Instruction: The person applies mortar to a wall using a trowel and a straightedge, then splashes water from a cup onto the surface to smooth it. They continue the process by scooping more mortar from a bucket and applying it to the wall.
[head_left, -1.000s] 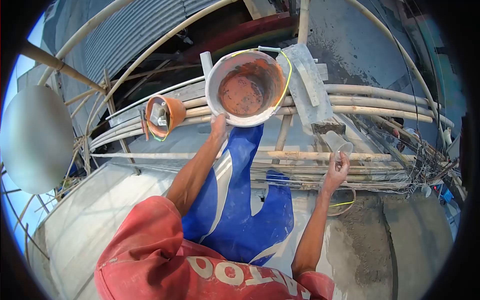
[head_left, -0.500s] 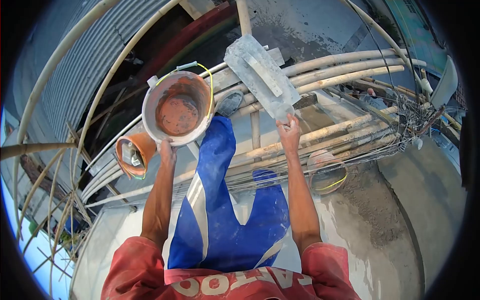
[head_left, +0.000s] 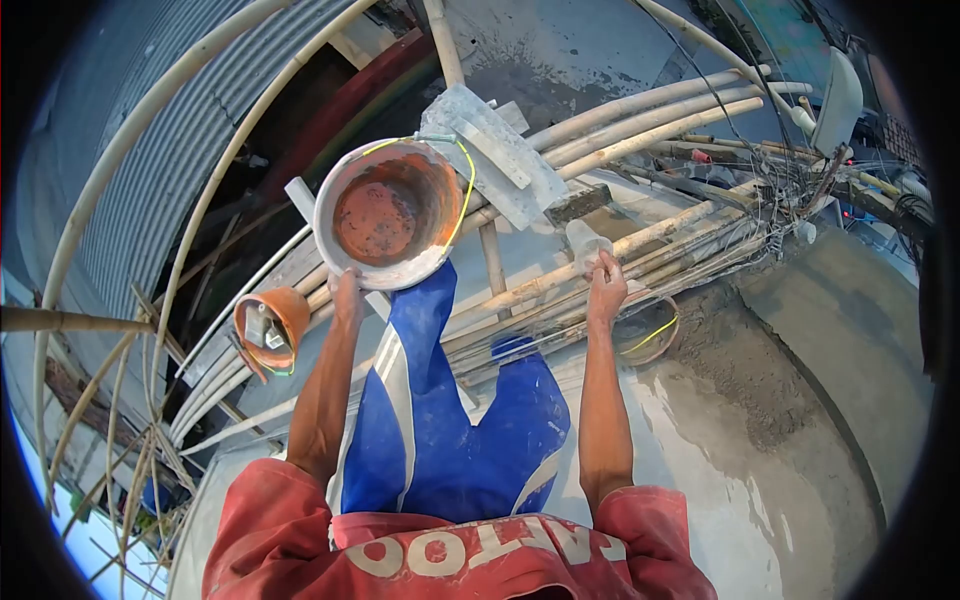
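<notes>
My left hand (head_left: 347, 297) grips the near rim of a large bucket (head_left: 385, 212), whose reddish, stained inside faces me and looks empty. A yellow-green handle hangs on its right side. In my right hand (head_left: 606, 289) is a small translucent cup (head_left: 586, 246), held by its near end between closed fingers. A grey plastering float (head_left: 492, 155) with a raised handle lies on the bamboo poles, just right of the large bucket. Below and left of that bucket, a smaller orange bucket (head_left: 272, 327) holds pale objects I cannot make out.
Bamboo poles (head_left: 660, 116) run across in front of me, with tangled wires (head_left: 790, 205) at their right end. Another bucket (head_left: 648, 332) with a yellow handle stands beyond my right forearm. Wet mortar (head_left: 745, 365) covers the slab at right. Corrugated sheet (head_left: 150, 190) lies at left.
The large bucket has shifted right and now partly overlaps the float's left edge. My right hand has moved right and down with the cup, away from the float. The view has turned slightly.
</notes>
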